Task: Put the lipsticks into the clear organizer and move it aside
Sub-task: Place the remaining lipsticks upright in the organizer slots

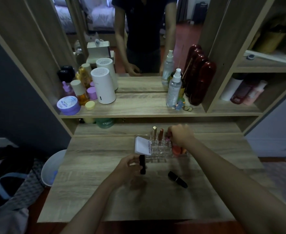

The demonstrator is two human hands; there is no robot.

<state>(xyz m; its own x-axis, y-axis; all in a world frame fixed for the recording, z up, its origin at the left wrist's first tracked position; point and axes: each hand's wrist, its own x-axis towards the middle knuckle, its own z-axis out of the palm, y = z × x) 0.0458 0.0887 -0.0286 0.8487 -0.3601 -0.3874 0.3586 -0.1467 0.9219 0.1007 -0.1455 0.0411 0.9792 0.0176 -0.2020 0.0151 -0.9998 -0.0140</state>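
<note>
The clear plastic compartment organizer [162,148] is sitting toward the back edge of the wooden tabletop [91,191], with a gold-capped lipstick [154,133] and a copper-toned lipstick [161,134] standing upright in its rear slots. A white square compact [142,145] is leaning against its left side. The right hand [181,136] is pinching a pink lipstick [168,136] over the organizer's back right. The left hand [130,166] is gripping a black lipstick tube [142,164] just in front. Another black lipstick [177,179] is lying loose nearer the front.

two lipsticks [157,134] in organizer [162,149] | loose lipstick [177,179] before it on table [88,166]
</note>
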